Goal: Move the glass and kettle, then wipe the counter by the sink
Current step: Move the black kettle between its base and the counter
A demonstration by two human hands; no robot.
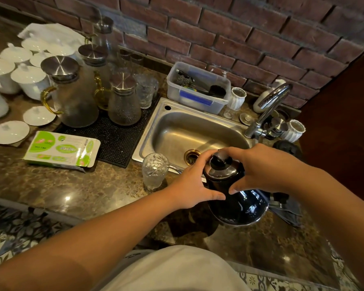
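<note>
The black electric kettle (235, 194) stood on the brown marbled table (72, 190) at the near edge of the steel sink (177, 131), its domed lid and knob uppermost, and both hands were closed around its upper body. The left hand (189, 185) cupped the left side, thumb stretched along the front and fingers curled round toward the sink; the right hand (263, 171) mirrored it from the other side, thumb pointing inward so the two thumbs nearly met across the kettle's front. The two-handed hold seemed chosen to steady a smooth, rounded and possibly heavy body rather than to trust the handle, which was hidden in this view. Both forearms reached forward and converged from the lower corners, wrists fairly level. Whether the base had left the table could not be told. Just beside the left hand, apart from it, the patterned drinking glass (155, 171) stood upright at the sink's near left corner, seemingly not yet moved. Farther left lay a green and white packet of wipes (63, 150), partly on a black drying mat (116, 135) that carried lidded glass jugs (72, 95). A dark cloth (286, 211) lay to the kettle's right, probably handy for wiping.
</note>
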